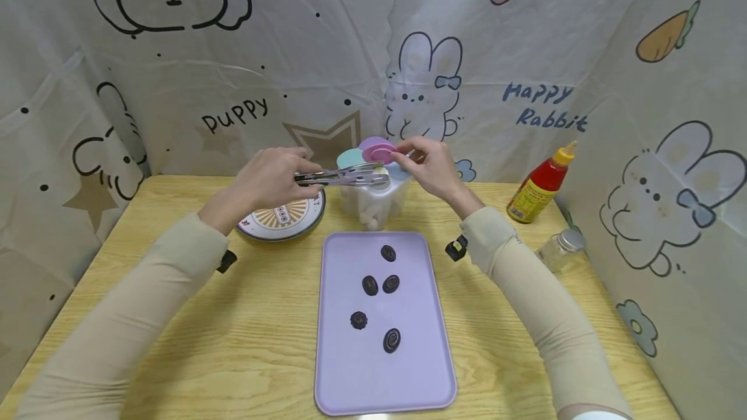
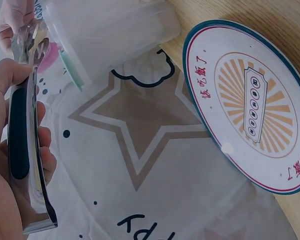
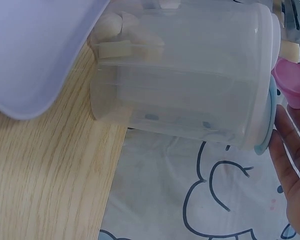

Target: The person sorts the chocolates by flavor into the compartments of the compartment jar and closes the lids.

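At the back of the table, against the printed cloth, stands a translucent container (image 3: 190,95) with coloured lids, located between the 2 hands. The left hand (image 1: 268,177) grasps a pair of metal tongs (image 1: 341,177), fingers wrapped about the handle. The tongs' long axis runs roughly level from left to right, tips over the front of the container's top. A pale piece (image 3: 290,51) sits between those tips, apparently clamped; whether it touches the rim cannot be told. The right hand (image 1: 428,164) pinches the edge of the pink lid (image 1: 379,153), which is tilted up just behind the tips.

The governing relation, in this inspector's judgement, is tips to lid: the piece lies to the right of the left hand's grip, at the far end of the tongs, and is nearer the right hand's fingertips. Clearance there looks slight. More pale pieces show low in the container's front. On the near side, just before the container, lies a lilac tray (image 1: 373,381) bearing 5 dark pieces (image 1: 391,340).
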`<state>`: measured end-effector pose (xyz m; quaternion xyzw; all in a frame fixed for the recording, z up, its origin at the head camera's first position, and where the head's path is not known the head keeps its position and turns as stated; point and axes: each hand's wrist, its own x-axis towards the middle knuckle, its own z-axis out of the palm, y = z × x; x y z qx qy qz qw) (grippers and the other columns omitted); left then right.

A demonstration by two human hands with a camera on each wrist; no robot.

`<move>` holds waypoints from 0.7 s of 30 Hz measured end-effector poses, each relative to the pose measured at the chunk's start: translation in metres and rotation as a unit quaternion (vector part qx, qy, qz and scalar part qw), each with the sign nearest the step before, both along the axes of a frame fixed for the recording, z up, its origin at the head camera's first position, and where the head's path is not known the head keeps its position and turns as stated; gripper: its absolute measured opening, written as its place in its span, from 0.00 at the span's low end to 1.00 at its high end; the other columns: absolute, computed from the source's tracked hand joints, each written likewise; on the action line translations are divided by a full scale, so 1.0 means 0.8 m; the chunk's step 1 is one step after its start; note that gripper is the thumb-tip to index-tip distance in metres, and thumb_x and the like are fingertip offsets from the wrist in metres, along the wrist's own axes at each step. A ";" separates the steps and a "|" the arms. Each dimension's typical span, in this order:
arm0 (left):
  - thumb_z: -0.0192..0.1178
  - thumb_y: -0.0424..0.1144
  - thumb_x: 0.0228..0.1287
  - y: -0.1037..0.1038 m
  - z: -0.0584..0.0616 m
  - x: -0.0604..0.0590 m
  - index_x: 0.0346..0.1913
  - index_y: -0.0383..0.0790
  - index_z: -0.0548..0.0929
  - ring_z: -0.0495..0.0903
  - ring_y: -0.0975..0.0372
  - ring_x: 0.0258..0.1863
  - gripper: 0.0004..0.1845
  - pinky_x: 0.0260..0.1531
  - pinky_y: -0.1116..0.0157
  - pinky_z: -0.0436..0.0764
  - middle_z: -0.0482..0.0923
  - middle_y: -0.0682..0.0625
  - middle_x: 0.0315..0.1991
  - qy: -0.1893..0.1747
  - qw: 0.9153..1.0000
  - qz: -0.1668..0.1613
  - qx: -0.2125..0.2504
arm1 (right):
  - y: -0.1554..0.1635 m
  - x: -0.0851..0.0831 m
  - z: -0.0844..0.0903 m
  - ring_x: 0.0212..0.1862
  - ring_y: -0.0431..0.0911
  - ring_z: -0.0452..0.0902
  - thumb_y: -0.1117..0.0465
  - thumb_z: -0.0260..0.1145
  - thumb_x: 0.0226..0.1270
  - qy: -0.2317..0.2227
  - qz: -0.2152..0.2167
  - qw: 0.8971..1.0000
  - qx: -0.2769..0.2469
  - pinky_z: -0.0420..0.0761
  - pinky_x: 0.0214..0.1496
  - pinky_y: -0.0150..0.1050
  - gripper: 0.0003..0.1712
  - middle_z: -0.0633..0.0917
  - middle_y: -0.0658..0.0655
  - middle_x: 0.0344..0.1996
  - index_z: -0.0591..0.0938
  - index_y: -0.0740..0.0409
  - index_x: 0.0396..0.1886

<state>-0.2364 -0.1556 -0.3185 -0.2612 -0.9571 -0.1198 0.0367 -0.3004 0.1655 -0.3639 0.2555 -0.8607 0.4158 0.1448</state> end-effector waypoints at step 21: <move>0.76 0.45 0.58 -0.060 -0.047 0.048 0.52 0.41 0.92 0.72 0.63 0.24 0.20 0.25 0.66 0.69 0.84 0.49 0.38 0.104 0.990 -0.017 0.090 | -0.001 -0.001 -0.002 0.36 0.50 0.86 0.60 0.73 0.72 -0.003 -0.002 1.000 0.001 0.83 0.38 0.30 0.10 0.92 0.61 0.42 0.88 0.61 0.46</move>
